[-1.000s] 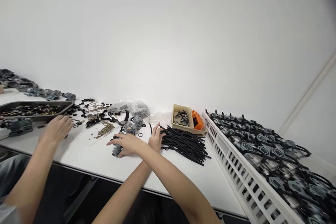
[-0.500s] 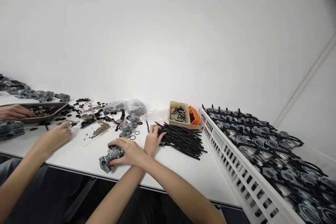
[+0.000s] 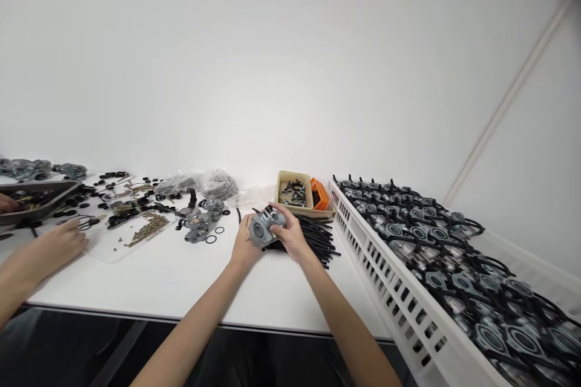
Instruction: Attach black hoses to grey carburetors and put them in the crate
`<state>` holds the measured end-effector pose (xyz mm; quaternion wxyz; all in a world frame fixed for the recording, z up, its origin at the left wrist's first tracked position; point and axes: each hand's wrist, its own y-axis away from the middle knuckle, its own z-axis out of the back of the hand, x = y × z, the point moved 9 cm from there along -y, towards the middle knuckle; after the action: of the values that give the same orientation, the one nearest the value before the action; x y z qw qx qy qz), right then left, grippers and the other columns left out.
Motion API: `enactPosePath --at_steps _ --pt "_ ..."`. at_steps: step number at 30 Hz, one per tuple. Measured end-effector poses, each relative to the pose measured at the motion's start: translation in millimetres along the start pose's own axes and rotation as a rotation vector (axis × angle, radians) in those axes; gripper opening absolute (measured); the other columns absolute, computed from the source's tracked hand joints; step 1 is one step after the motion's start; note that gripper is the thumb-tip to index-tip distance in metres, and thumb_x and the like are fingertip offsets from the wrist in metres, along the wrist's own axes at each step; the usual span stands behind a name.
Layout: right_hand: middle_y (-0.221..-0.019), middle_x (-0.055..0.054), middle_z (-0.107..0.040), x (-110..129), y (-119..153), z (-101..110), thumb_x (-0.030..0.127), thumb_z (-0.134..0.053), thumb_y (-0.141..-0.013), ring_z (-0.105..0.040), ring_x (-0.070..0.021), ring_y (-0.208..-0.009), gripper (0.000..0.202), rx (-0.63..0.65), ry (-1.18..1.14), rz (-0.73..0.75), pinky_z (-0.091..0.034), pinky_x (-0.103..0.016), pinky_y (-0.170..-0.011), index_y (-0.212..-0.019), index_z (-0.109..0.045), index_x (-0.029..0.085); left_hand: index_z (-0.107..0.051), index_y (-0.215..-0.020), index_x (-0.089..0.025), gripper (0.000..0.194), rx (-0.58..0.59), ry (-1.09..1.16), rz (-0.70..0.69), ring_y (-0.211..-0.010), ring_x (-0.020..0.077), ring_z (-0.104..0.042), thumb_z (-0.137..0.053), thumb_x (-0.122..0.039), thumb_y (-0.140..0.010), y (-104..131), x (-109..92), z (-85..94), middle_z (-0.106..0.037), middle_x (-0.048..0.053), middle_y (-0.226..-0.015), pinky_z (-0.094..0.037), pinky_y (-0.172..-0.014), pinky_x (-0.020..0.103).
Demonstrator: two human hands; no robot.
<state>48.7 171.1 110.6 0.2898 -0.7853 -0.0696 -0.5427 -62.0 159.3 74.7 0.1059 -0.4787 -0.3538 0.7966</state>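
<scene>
A grey metal carburetor [image 3: 261,228] is held up over the table in front of me. My right hand [image 3: 290,234] grips its right side, with thumb and fingers around the body. On its left side, the curled fingers of my left hand [image 3: 246,245] press against the carburetor; their tips are partly hidden behind it, and whether they also hold a hose I cannot make out. Below and behind both hands lies a pile of black rubber hoses [image 3: 318,239], partly covered by the carburetor and my right hand.
At right stands a white slotted crate [image 3: 385,275] full of carburetors with hoses. Behind the hoses sit a cream tray [image 3: 282,184] of small parts and an orange basket [image 3: 323,195]. Further left are loose carburetors [image 3: 197,225], brass fittings [image 3: 147,228] and a co-worker's hand [image 3: 63,245].
My right hand has brought the carburetor rightward and up, over the hoses. My left hand has drawn back from the hose pile to the carburetor, and my forearms are no longer crossed.
</scene>
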Motion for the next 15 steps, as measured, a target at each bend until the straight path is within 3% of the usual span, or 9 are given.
enactPosePath --at_steps 3,7,10,12,15 --pt "-0.094 -0.001 -0.065 5 3 36 0.031 -0.079 -0.065 -0.062 -0.0158 -0.085 0.060 0.084 0.000 -0.114 -0.049 -0.023 -0.068 -0.121 -0.060 0.026 -0.047 -0.118 -0.019 0.043 0.111 0.163 -0.015 -0.116 0.0288 -0.048 -0.058 -0.035 -0.080 2 -2 -4.0 -0.053 0.012 -0.119 -0.036 -0.103 0.049" --pt "-0.098 -0.003 -0.065 0 11 57 0.035 -0.078 -0.066 -0.062 -0.0168 -0.088 0.061 0.195 -0.004 -0.190 -0.049 -0.024 -0.072 -0.123 -0.061 0.023 -0.030 -0.139 -0.023 0.060 0.302 0.519 0.058 -0.120 0.0273 -0.048 -0.037 -0.056 -0.089 11 -6 -24.4 -0.044 0.015 -0.136 -0.039 -0.100 0.047" --pt "-0.101 -0.004 -0.064 -8 14 52 0.034 -0.078 -0.067 -0.061 -0.0163 -0.090 0.065 0.255 0.029 -0.234 -0.050 -0.025 -0.076 -0.128 -0.057 0.022 -0.011 -0.147 -0.026 0.097 0.430 0.670 0.129 -0.114 0.0302 -0.054 -0.053 -0.072 -0.073 22 -13 -39.5 -0.037 0.018 -0.143 -0.045 -0.092 0.046" --pt "-0.101 -0.003 -0.064 -13 14 41 0.029 -0.079 -0.066 -0.062 -0.0158 -0.089 0.076 0.304 0.102 -0.274 -0.050 -0.025 -0.076 -0.135 -0.048 0.025 -0.007 -0.148 -0.027 0.115 0.449 0.654 0.148 -0.118 0.0312 -0.052 -0.072 -0.065 -0.061 27 -19 -42.3 -0.041 0.018 -0.140 -0.042 -0.097 0.046" --pt "-0.106 -0.002 -0.063 -13 12 29 0.022 -0.082 -0.062 -0.062 -0.0143 -0.088 0.096 0.359 0.243 -0.321 -0.052 -0.023 -0.073 -0.143 -0.033 0.030 -0.024 -0.141 -0.026 0.104 0.413 0.518 0.136 -0.123 0.0286 -0.048 -0.083 -0.044 -0.058 30 -27 -39.1 -0.049 0.014 -0.134 -0.036 -0.103 0.045"
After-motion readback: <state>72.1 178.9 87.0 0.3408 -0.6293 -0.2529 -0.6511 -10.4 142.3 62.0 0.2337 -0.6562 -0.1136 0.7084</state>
